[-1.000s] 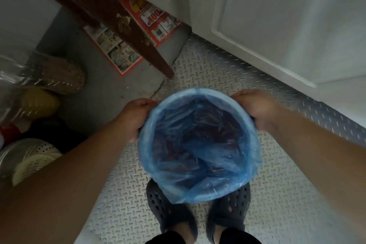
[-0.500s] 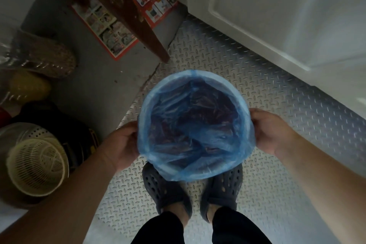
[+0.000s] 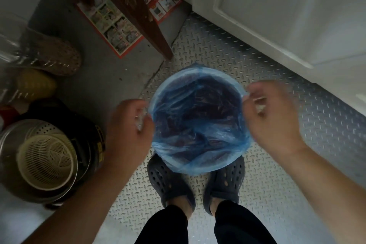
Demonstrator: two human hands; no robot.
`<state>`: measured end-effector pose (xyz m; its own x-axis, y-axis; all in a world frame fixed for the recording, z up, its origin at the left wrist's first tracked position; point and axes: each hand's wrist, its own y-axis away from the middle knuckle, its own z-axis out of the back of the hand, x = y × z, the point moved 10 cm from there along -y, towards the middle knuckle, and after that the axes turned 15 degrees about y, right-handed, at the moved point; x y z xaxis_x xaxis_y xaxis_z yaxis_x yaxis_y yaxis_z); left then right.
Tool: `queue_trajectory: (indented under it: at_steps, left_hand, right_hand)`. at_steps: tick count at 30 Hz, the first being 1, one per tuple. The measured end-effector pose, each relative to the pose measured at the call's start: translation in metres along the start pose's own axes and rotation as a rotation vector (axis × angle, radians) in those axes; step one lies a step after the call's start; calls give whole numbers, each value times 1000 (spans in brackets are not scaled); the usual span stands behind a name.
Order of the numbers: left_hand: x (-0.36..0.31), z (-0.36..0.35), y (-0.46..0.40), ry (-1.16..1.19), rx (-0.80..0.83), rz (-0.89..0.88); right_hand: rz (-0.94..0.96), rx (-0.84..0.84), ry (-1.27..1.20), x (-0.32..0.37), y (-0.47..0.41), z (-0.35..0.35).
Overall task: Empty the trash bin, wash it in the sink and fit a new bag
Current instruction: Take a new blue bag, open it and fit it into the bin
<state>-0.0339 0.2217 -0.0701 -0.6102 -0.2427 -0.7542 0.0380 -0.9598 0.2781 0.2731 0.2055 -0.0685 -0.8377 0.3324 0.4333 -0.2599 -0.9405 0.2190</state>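
Blue plastic lines the round trash bin (image 3: 198,123), which stands on the diamond-plate metal floor (image 3: 277,144) right in front of the person's 2 dark perforated clogs (image 3: 168,182), its near edge overlapping their toes. The bag (image 3: 200,161) is folded over the rim all the way round, and the dark inside shows through its crumpled film.

Both of the person's hands are at the bin's rim. The left hand (image 3: 128,127) sits at the left edge with its fingers curled, and the fingertips look to be pinching the bag's edge, though blur makes the exact hold hard to read. The right hand (image 3: 271,115) is at the upper right edge, fingers bent inward, and a fold of the blue film runs up to the fingertips as if nipped there; it too is smeared by blur.

To the left, on the grey floor, a metal pot (image 3: 11,144) holds a cream plastic strainer basket (image 3: 46,162). Behind it lie a yellowish object (image 3: 35,84) and a woven item (image 3: 53,57) under clear plastic. A dark wooden leg (image 3: 142,20) slants down over a printed flyer (image 3: 116,25) with a red border. A white panelled door (image 3: 287,10) fills the upper right.
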Motion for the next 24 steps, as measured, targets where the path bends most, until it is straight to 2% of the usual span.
queue_trajectory:
  at_steps: [2,3,5,7,11,16,24]
  left_hand:
    - [-41,-35,19,-153,236,-243]
    - [-48,-58,28,-286,357,-310]
    - [-41,-98,38,-557,541,-331]
    - [-23,-121,33,-676,629,-261]
    - [4,-144,10,-805,637,-171]
    - [23,-163,0,-902,670,-157]
    - [37,-182,-8,-922,678,-180]
  right_hand:
    - [308,93,151,53,19,-11]
    - [402,175,268,67,27,-29]
    - [480,416,509,76,40,-75]
    - [449,569,637,65,42,-108]
    - [378,695,780,47,33,-144]
    - [352,680,825,42,17,-163]
    - [351,712,877,31,12,-190]
